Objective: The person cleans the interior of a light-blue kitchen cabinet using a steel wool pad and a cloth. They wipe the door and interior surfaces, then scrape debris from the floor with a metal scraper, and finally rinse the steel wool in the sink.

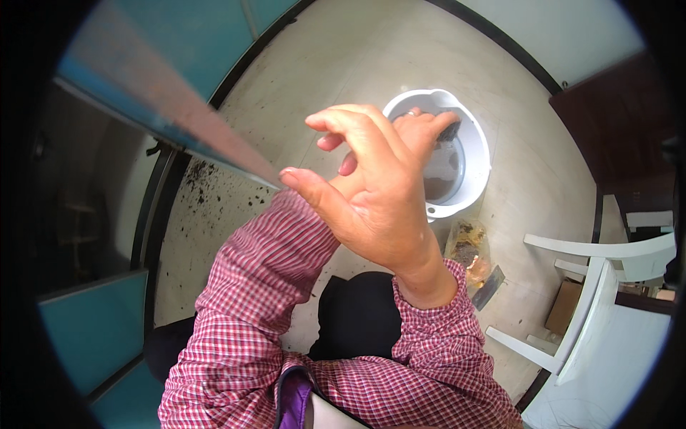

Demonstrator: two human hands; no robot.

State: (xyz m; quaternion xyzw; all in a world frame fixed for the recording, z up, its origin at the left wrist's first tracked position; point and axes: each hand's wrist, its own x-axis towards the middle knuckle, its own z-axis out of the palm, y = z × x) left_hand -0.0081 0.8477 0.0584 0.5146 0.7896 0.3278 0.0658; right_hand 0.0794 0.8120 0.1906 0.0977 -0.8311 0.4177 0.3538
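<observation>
My left hand [420, 131] reaches across into a white plastic basin [477, 161] holding murky water. Its fingers are closed on a dark grey wad [449, 131], perhaps a scourer or cloth; a ring shows on one finger. Nearer the camera, my right hand [332, 155] is raised over the left forearm, its fingers curled and apart with nothing between them. The thumb tip overlaps the view of the lower end of a blurred pinkish panel edge [214, 128]; contact cannot be told. Below the basin lies a clear plastic bag [466, 246] with dark debris, beside a flat grey plate [487, 287].
Blue-green cabinet panels [94, 322] with dark frames stand at the left. Dark crumbs [201, 182] are scattered on the pale floor [332, 48] near them. At the right are a white chair [587, 305], a small brown box [564, 307] and dark red furniture [621, 128].
</observation>
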